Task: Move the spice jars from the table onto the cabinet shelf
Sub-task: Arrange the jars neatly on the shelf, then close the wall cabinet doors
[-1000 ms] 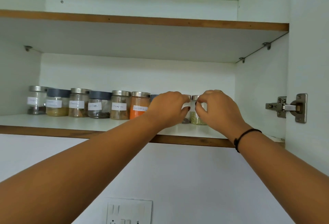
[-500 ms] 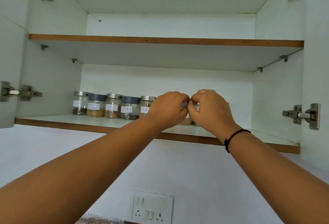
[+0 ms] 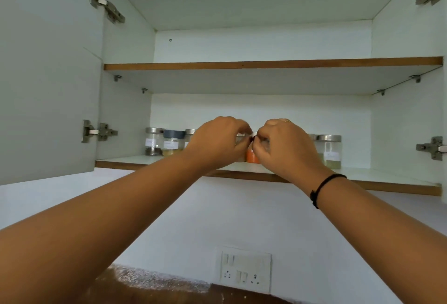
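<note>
While fingers curl together mid-row, left hand (image 3: 219,144), right hand (image 3: 285,146), grip unclear, shelf (image 3: 387,186) bare rightward.

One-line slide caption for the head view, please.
Both hands, left and right, adjust spice jars on the lower cabinet shelf.

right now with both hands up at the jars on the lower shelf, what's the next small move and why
Probably let go and draw both hands back. The left hand and right hand are curled around jars in the middle of the row, the orange jar showing between them. The jars appear to stand on the lower shelf already.
</note>
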